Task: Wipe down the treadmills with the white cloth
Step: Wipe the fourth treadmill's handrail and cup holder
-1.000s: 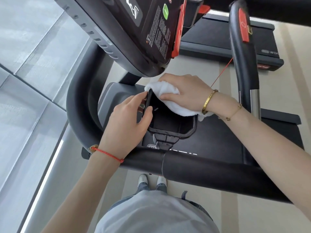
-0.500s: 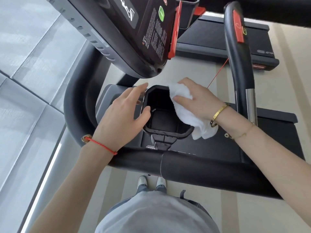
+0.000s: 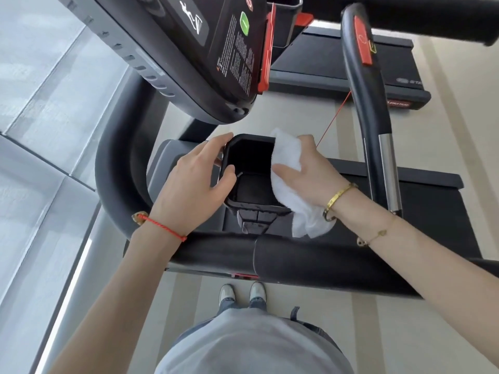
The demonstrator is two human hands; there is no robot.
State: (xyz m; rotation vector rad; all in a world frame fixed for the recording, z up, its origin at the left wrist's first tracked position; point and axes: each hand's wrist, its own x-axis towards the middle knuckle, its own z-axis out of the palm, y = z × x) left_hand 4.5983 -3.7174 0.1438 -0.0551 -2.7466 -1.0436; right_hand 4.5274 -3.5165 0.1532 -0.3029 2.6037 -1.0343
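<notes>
A black treadmill fills the view, with its console (image 3: 189, 49) overhead and a thick black handrail (image 3: 297, 257) across the front. A square black cup holder (image 3: 251, 174) sits below the console. My left hand (image 3: 194, 184) grips the holder's left rim, thumb inside. My right hand (image 3: 305, 171) presses a white cloth (image 3: 289, 171) against the holder's right rim; the cloth's loose end hangs down toward the handrail.
A curved side handle (image 3: 364, 98) with a red button rises at the right. A second treadmill's deck (image 3: 351, 66) lies beyond. Glass wall panels (image 3: 40, 103) run along the left. My shoes (image 3: 240, 292) stand on striped floor below.
My right hand has slid the cloth from the holder's far left corner across to its right rim. My left hand kept its hold on the left rim.
</notes>
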